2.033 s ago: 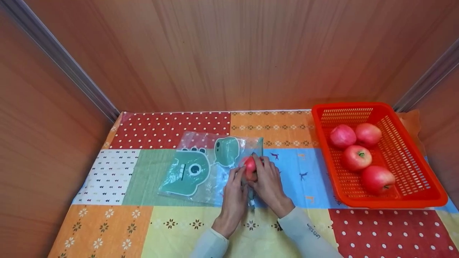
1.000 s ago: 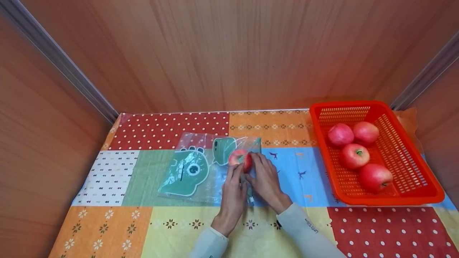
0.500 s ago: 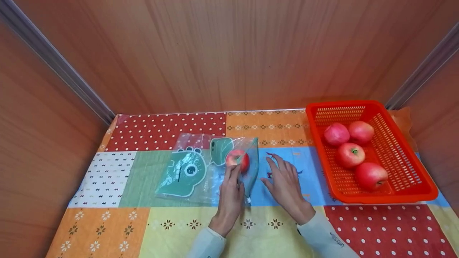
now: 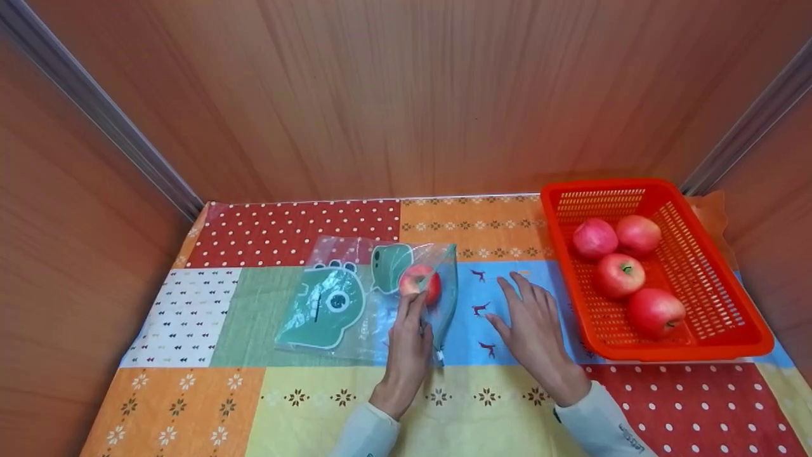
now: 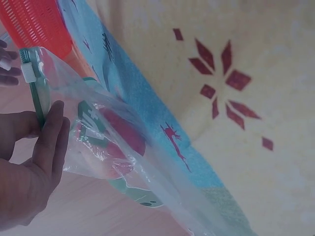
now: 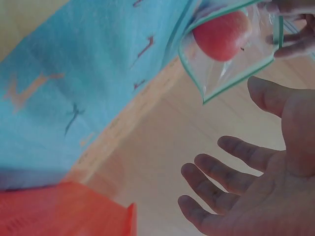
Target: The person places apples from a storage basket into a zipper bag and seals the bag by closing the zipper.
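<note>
A clear zip bag with a green dinosaur print lies on the patchwork cloth. One red apple is inside it, close to the mouth. My left hand pinches the bag's green zip edge between thumb and fingers, just below the white slider in the left wrist view. The bag's mouth gapes in the right wrist view, where the apple shows through it. My right hand holds nothing; its fingers are spread above the blue patch, between the bag and the basket.
An orange-red plastic basket stands at the right with several apples in it. Wooden panels rise behind and at both sides. The patchwork cloth covers the table.
The apple has passed from both hands into the bag. My right hand has let go and moved right, toward the basket. My left hand has stayed at the bag's edge.
</note>
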`<state>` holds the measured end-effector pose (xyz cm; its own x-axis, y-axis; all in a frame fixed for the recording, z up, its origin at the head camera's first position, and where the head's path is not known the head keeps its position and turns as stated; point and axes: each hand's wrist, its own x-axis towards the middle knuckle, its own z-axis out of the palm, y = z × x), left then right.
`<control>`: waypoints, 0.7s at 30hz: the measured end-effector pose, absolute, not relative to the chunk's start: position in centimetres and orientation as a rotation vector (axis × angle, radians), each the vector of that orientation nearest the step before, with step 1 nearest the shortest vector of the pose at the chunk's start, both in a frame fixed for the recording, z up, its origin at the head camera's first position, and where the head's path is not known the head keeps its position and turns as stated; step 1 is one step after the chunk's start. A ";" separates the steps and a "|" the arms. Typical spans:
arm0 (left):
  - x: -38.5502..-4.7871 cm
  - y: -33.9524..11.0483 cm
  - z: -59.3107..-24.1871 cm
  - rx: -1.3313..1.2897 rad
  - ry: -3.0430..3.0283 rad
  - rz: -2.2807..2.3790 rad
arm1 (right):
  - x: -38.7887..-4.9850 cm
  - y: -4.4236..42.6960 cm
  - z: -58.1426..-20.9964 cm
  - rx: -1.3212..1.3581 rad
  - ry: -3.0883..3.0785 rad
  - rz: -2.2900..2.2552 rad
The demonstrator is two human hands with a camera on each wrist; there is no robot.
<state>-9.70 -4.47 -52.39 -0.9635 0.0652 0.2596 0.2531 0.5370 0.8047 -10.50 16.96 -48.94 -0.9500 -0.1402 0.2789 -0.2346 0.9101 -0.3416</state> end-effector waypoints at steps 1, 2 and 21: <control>-9.7 -4.5 -52.4 -0.267 -2.579 -1.405 | -10.4 17.3 -48.8 0.277 -2.827 0.542; -9.7 -4.5 -52.4 -0.264 -2.581 -1.418 | -10.4 17.5 -48.7 0.271 -2.829 0.536; -9.7 -4.3 -52.5 -0.244 -2.594 -1.354 | -10.5 24.5 -46.6 0.123 -2.714 0.641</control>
<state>-9.70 -4.33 -52.46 -0.9654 0.0514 0.2558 0.2393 0.5654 0.7893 -10.47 24.47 -46.61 -0.9355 -0.0039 0.3534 -0.1616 0.8941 -0.4178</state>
